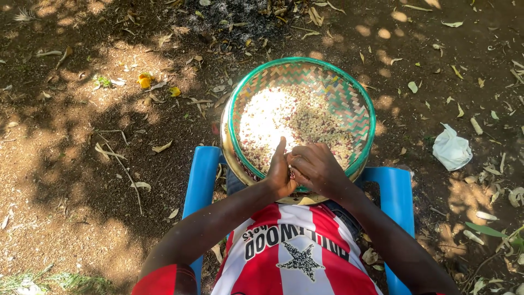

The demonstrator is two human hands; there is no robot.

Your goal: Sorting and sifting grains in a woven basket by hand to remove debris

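The person sat on a blue chair (201,175) over bare, leaf-strewn ground. A round woven tray (357,109) with a green rim rested on the lap, above a metal basin (225,143) whose edge showed beneath it. Mixed pale and reddish beans (305,117) lay spread across the tray. The left hand (279,173) and right hand (315,168) were pressed together at the tray's near rim, fingers curled around something small; what they held could not be made out. A crumpled white bag (452,147) lay on the ground, well apart.
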